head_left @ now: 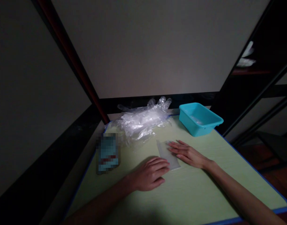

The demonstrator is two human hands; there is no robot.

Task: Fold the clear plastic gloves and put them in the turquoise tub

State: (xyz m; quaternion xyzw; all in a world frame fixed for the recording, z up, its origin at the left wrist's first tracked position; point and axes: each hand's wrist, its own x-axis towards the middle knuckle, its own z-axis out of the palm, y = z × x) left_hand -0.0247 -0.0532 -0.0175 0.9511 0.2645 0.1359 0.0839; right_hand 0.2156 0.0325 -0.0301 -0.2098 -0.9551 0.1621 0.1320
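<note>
A small, flat, translucent plastic sheet or pouch (169,157) lies on the pale green table between my hands. My right hand (189,154) rests flat on its far right part, fingers stretched out and slightly apart. My left hand (153,173) lies palm down at its near left edge, fingers extended with a slight bend and the tips touching it. Neither hand grips anything. Beyond the sheet is a loose heap of clear disposable plastic gloves (143,122), with several glove fingers sticking up at the back.
A turquoise plastic basket (192,126) stands at the table's back right, with something clear and small inside. A pixelated, phone-shaped object (108,153) lies at the left edge. The green table (188,200) has a blue rim and meets a panelled wall (153,47) behind.
</note>
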